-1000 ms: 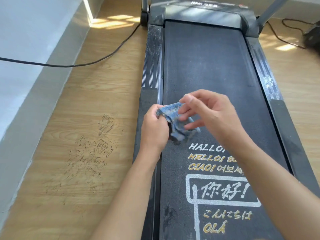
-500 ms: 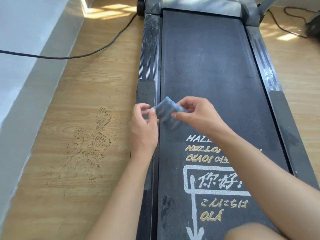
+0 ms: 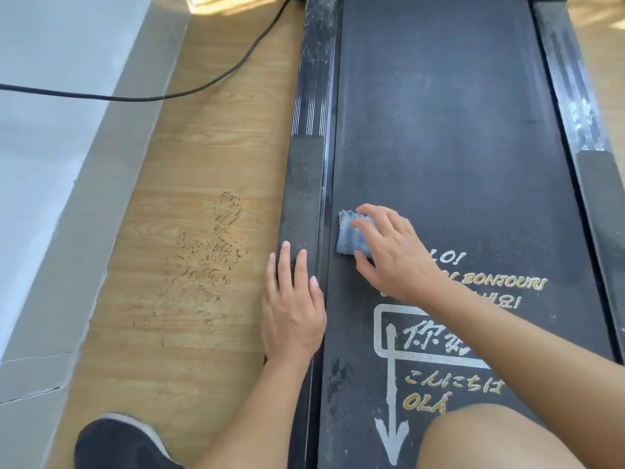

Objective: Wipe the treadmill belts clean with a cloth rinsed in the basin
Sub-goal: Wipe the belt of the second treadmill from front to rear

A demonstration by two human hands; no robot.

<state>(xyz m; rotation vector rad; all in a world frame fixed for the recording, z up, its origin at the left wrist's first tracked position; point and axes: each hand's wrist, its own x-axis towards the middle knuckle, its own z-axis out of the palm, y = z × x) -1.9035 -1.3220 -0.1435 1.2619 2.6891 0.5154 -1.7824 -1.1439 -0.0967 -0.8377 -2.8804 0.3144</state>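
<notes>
A folded blue cloth (image 3: 350, 236) lies flat on the dusty black treadmill belt (image 3: 439, 130), near the belt's left edge. My right hand (image 3: 392, 252) presses down on the cloth with spread fingers, just above the printed greetings. My left hand (image 3: 292, 306) rests flat, palm down, on the treadmill's left side rail (image 3: 306, 170), holding nothing. The basin is not in view.
A black power cable (image 3: 142, 96) runs over the wooden floor (image 3: 203, 164) left of the treadmill, beside a grey wall base (image 3: 111, 157). The floor has scuff marks (image 3: 203, 265). My black shoe (image 3: 115, 445) and bare knee (image 3: 490, 438) are at the bottom. The right side rail (image 3: 575, 106) is dusty.
Both hands held the cloth in the air and folded it. Now the cloth is down on the belt under my right hand, and my left hand has let go and settled on the rail.
</notes>
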